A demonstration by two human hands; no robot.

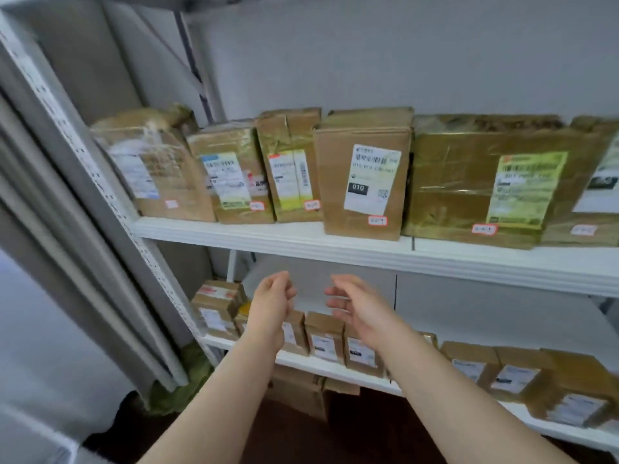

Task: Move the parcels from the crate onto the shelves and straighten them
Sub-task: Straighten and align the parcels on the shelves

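Several brown cardboard parcels with shipping labels stand in a row on the upper white shelf (335,244); the plain box with the white "010" label (365,175) sits a little forward of its neighbours. Smaller parcels (326,336) line the lower shelf (308,361). My left hand (273,301) and my right hand (355,304) are raised side by side in front of the gap between the two shelves, palms facing each other, fingers loosely curled, holding nothing. No crate is in view.
A grey perforated shelf upright (100,182) runs diagonally down the left side. Green material (181,386) lies at its foot. More cardboard boxes (301,390) sit under the lower shelf on a dark floor. A white wall stands behind the shelves.
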